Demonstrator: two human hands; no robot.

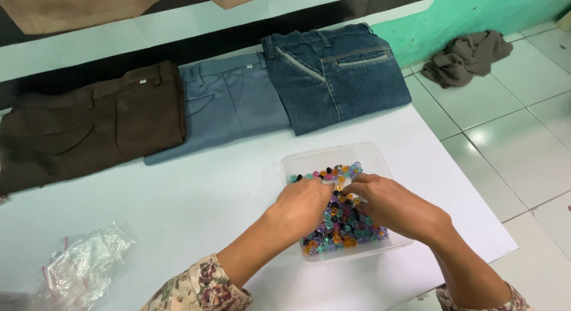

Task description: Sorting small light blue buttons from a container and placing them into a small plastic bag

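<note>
A clear plastic tub (333, 155) sits on the white table (196, 204), filled with several small coloured plastic pieces (342, 225) in purple, teal, orange and black. My left hand (303, 207) and my right hand (395, 207) both reach into the tub from the near side. Their fingertips meet over the pile near the tub's middle, curled down among the pieces. Whether either hand pinches a piece is hidden by the fingers.
Three folded pairs of trousers lie along the table's far side: brown (89, 129), grey-blue (229, 103), blue denim (336, 73). A clear bag of small white bits (86, 263) lies near left. A crumpled brown cloth (467, 58) lies on the tiled floor beside a green wall.
</note>
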